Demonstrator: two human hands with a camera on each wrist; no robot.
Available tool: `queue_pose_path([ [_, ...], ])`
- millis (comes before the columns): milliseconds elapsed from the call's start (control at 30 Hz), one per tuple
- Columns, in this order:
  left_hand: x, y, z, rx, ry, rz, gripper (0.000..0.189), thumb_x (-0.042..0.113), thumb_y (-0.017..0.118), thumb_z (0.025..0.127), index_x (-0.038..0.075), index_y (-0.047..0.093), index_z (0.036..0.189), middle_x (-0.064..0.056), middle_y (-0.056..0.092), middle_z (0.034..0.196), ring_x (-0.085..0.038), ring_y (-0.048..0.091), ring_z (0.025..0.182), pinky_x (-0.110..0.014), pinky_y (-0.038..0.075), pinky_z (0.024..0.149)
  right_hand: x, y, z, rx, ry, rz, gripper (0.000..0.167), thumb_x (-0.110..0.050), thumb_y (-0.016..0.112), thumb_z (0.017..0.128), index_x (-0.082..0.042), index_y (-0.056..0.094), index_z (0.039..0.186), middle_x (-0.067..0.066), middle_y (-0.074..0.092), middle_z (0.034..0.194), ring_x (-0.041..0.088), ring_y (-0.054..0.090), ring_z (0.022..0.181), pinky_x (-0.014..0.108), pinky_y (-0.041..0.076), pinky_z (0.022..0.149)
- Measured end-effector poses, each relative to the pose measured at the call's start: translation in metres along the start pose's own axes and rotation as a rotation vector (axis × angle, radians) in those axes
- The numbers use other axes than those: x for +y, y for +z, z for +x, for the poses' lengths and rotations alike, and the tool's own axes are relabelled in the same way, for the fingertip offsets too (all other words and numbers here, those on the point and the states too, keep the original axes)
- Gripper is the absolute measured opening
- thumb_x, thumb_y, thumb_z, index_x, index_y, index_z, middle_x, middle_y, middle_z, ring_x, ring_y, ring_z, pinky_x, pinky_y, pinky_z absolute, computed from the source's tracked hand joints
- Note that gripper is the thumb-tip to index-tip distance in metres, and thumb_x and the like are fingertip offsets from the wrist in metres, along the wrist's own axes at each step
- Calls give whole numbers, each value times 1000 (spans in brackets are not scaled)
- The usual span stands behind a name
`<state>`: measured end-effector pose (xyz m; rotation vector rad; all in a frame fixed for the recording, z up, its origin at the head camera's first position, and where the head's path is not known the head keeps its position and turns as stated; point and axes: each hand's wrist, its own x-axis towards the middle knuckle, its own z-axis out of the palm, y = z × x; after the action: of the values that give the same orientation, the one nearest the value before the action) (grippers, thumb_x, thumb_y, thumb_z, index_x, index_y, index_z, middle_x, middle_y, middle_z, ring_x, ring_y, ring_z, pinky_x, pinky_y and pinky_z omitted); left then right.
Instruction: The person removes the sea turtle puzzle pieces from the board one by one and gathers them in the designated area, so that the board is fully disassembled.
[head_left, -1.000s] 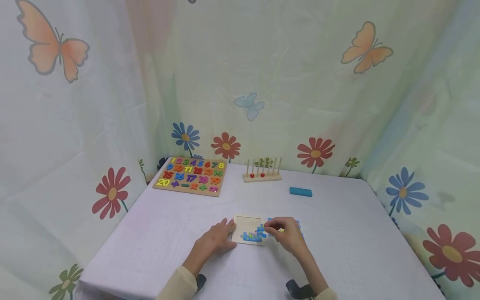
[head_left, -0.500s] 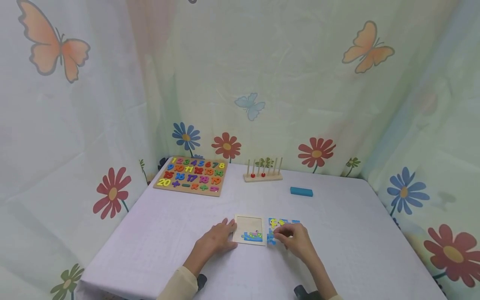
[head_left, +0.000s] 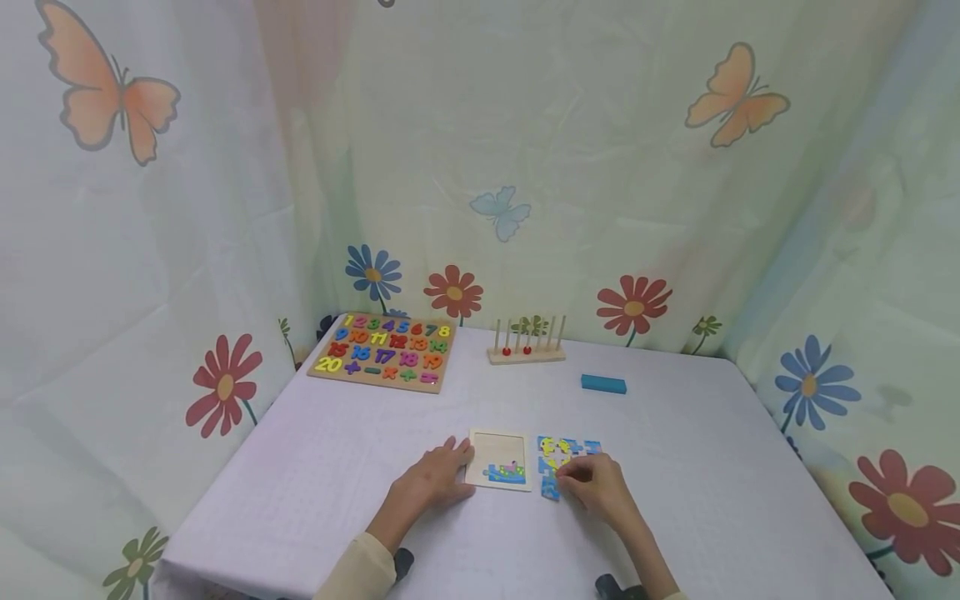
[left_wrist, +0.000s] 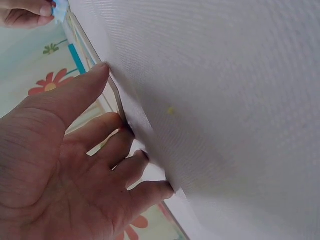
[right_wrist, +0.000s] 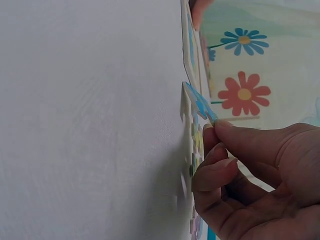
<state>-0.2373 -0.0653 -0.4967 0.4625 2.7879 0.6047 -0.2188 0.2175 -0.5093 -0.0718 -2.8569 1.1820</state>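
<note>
My left hand [head_left: 433, 478] rests at the left edge of a small wooden puzzle tray [head_left: 495, 447], thumb and fingers along its side. Joined blue, green and pink pieces [head_left: 506, 473] lie in the tray's lower right. To the right of the tray, my right hand [head_left: 597, 485] pinches a blue jigsaw puzzle piece [right_wrist: 198, 101] between thumb and index finger. The piece is tilted, its far end close to the table in the right wrist view. Loose blue and yellow puzzle pieces [head_left: 556, 447] lie beside that hand, partly hidden by it.
A board of coloured numbers [head_left: 382, 354] lies at the back left. At the back middle stands a wooden peg rack [head_left: 527, 356] with red beads. A teal block [head_left: 603, 384] lies back right. Patterned curtains [head_left: 600, 167] surround the white table [head_left: 705, 467].
My right hand has moved right and slightly down, taking the blue puzzle piece from over the tray's right edge to beside the loose pieces. The left hand has stayed at the tray.
</note>
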Motion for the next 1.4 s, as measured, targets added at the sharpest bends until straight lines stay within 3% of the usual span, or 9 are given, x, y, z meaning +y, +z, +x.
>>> queue_pose_path([
  [200, -2, 0, -1, 2, -15, -11, 73, 31, 80, 98, 8, 51, 161, -16, 42, 171, -35, 36, 160, -58, 35, 127, 2, 2, 1, -27, 17, 4, 5, -3, 83, 90, -7, 82, 91, 0, 76, 89, 16, 64, 82, 30, 58, 72],
  [500, -1, 1, 4, -7, -17, -9, 72, 31, 79, 99, 10, 51, 161, -13, 42, 171, -36, 35, 160, -60, 36, 126, 2, 0, 3, -43, 16, -36, 6, -1, 85, 88, -6, 82, 89, 0, 76, 87, 17, 65, 84, 38, 60, 82],
  [900, 1, 1, 3, -1, -26, -4, 72, 31, 80, 99, 10, 51, 161, -14, 42, 171, -36, 36, 159, -60, 36, 125, 0, 2, 1, -37, 32, -28, 5, -2, 85, 88, -5, 81, 88, 2, 75, 86, 17, 62, 80, 32, 57, 74],
  [1200, -1, 2, 4, 2, -13, 6, 71, 31, 79, 99, 9, 51, 161, -13, 43, 171, -34, 35, 160, -57, 35, 127, -2, 6, -3, -63, 14, -13, 22, -3, 95, 75, -3, 81, 91, 1, 66, 78, 16, 58, 74, 25, 51, 65],
  [1400, 0, 1, 3, 2, -15, -2, 71, 31, 79, 99, 9, 51, 161, -14, 42, 171, -35, 35, 160, -58, 35, 127, -2, 6, -3, -74, 0, -11, 22, 2, 94, 74, -4, 81, 91, 0, 65, 77, 16, 57, 74, 24, 49, 64],
])
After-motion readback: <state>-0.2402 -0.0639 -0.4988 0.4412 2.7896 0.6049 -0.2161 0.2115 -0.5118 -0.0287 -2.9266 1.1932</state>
